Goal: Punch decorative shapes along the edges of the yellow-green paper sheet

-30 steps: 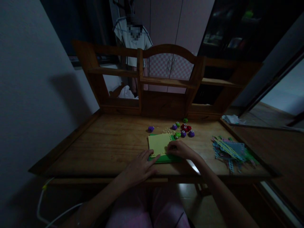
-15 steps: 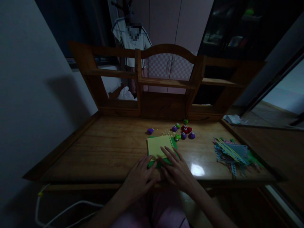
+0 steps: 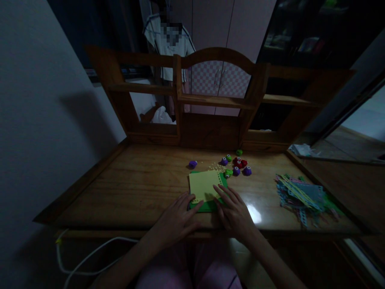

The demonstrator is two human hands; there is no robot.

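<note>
A yellow sheet of paper (image 3: 204, 185) lies on top of a green sheet (image 3: 207, 207) near the desk's front edge. Small punched holes run along its right side and at its lower left corner. My left hand (image 3: 177, 214) rests at the lower left corner, fingers stretched out, fingertips touching the paper's edge. On the right side, my right hand (image 3: 236, 208) lies with fingers spread over the yellow and green sheets. Just behind the paper are tiny yellow bits (image 3: 215, 166) and several small purple, red and green pieces with round eyes, such as a green one (image 3: 228, 173).
A lone purple piece (image 3: 193, 164) sits behind the paper's left side. To the right is a heap of coloured, perforated paper strips (image 3: 300, 194). A wooden shelf unit (image 3: 210, 102) stands along the desk's back. A white cable (image 3: 90, 261) hangs below left.
The view has shifted slightly. My hands have drawn a little apart, my right hand moving right along the paper, so more of the green sheet's lower edge shows.
</note>
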